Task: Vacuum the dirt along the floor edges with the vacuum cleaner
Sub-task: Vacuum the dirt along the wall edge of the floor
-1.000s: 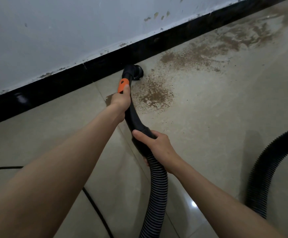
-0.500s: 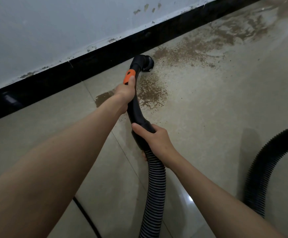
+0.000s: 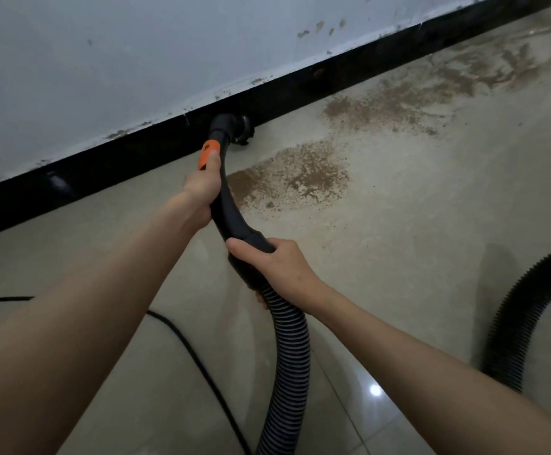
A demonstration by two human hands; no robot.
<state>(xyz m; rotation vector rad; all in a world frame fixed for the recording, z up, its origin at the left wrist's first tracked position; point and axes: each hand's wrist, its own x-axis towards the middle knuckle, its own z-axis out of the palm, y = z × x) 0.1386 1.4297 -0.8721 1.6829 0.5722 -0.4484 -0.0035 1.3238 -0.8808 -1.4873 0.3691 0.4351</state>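
Edge pass: both hands, left (image 3: 202,188) and right (image 3: 275,266), fingers clamped on wand (image 3: 231,211); nozzle (image 3: 234,129) at skirting. Next: sweep right onto dirt (image 3: 297,175).

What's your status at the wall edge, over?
Both hands gripping: left hand high on the vacuum handle, right hand at the hose joint. Nozzle against the baseboard. Dirt patch remains right of it.

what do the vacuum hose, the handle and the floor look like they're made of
Hose: likely flexible plastic, black and ribbed. Handle: seemingly hard moulded plastic, smooth black with an orange slider. Floor: apparently glazed beige tile, glossy, showing a light glint and grout lines.
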